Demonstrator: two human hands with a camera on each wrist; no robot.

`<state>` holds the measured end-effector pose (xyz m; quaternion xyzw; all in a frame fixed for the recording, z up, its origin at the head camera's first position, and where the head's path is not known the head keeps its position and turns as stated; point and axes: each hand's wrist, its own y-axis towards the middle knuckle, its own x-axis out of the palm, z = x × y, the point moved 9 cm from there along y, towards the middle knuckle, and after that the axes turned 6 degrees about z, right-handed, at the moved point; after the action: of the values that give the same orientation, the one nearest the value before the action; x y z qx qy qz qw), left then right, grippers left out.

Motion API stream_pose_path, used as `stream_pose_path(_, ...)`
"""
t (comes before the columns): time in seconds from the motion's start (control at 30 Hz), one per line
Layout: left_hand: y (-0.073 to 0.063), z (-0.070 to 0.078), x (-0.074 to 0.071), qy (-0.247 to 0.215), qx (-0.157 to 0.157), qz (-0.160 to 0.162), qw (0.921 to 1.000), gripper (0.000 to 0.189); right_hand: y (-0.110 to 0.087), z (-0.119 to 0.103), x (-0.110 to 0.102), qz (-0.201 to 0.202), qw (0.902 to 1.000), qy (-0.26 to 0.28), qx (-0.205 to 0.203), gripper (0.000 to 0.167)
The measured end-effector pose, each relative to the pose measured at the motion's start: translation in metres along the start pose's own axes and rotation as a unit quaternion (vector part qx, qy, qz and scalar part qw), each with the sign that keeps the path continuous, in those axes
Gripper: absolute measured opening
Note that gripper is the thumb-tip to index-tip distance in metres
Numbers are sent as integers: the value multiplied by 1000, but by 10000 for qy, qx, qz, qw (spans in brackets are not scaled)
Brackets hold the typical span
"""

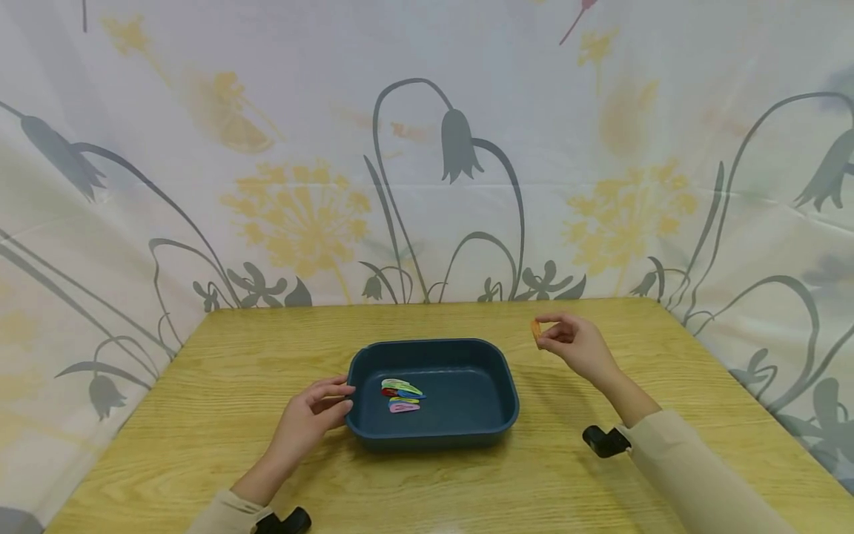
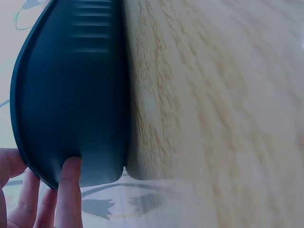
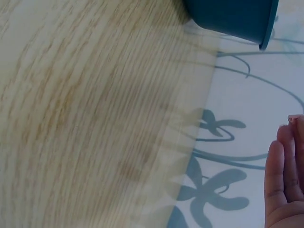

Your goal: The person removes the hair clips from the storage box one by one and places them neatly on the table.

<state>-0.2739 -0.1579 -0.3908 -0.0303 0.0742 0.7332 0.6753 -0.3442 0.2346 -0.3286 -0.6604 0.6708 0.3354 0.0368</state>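
Note:
A dark blue plastic basin point(image 1: 434, 437) stands on the table. Several hair clips point(image 1: 403, 397) in green, red, blue, yellow and pink lie together on its floor, left of the middle. At the basin's left end is my left hand point(image 1: 310, 415), holding it by the rim; in the left wrist view one finger point(image 2: 70, 185) lies against the outer wall. My right hand point(image 1: 579, 348) is raised beyond the basin's right end and pinches a small orange hair clip point(image 1: 537, 331) between thumb and fingertips. Only part of the right hand's fingers point(image 3: 275, 171) shows in the right wrist view.
The wood-grain table point(image 1: 267, 334) reaches back to a hanging cloth point(image 1: 427, 222) printed with grey and yellow flowers. Black wrist cameras point(image 1: 606, 441) sit at both sleeve cuffs.

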Motion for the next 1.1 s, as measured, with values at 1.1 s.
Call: stream_pose_path(1.1,-1,1,0,-61,-38,7,10000,26,-15,59,19,-792,9839,787,1396,40)
